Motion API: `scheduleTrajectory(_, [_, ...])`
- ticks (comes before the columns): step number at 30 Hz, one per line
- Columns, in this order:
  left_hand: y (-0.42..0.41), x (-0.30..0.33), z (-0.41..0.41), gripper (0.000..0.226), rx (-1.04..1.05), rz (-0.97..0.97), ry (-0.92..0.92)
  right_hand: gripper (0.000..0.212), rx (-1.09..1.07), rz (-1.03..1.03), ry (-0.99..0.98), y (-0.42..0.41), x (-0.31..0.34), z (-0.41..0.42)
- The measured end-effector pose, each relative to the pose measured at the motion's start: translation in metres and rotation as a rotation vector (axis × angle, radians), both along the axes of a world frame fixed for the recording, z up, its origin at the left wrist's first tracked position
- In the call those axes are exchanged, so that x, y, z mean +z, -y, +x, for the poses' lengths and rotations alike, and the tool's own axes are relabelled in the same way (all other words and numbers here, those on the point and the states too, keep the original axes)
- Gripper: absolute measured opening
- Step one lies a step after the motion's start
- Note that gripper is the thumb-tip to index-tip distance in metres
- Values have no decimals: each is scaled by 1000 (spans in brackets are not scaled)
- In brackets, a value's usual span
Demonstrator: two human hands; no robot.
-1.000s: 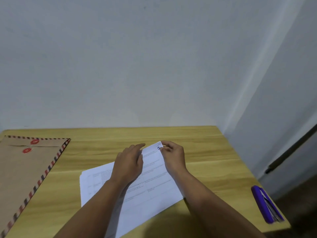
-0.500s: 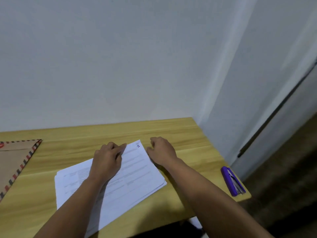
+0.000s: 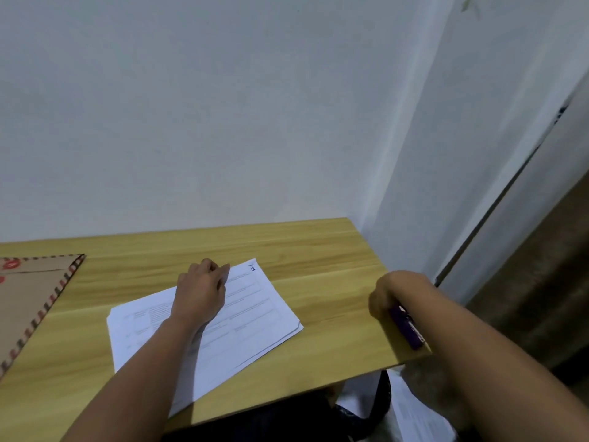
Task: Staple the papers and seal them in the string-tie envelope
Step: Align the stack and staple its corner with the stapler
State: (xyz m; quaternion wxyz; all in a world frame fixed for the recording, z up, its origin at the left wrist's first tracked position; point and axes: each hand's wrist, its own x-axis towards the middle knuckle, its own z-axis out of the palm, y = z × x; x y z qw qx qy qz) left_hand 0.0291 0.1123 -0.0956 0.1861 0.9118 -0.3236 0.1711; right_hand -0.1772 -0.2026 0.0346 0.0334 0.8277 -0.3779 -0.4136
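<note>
Left hand point(image 3: 200, 295), fingers curled, presses the white printed paper stack point(image 3: 248, 317); right hand point(image 3: 390, 295) grips the purple stapler point(image 3: 408, 328); the brown string-tie envelope point(image 3: 28, 291) lies flat, contents unseen.

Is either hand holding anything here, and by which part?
The right hand closes on the purple stapler's far end. The left hand presses the papers flat.

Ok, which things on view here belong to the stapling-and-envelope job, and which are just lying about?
For the job:
papers, under the left hand
stapler, right hand on it
envelope, at the desk's left edge

Lying about:
loose sheets on the floor, below the desk
</note>
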Motion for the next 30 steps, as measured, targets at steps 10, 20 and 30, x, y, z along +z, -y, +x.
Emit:
scheduleTrajectory(10, [3, -1, -3, 19, 22, -32, 24, 31, -26, 203, 598, -24, -14, 54])
scheduleTrajectory(20, [2, -4, 6, 18, 18, -16, 12, 66, 284, 205, 838, -66, -44, 72])
scheduleTrajectory(30, [3, -2, 12, 7, 19, 18, 22, 147, 641, 333, 655, -95, -53, 58])
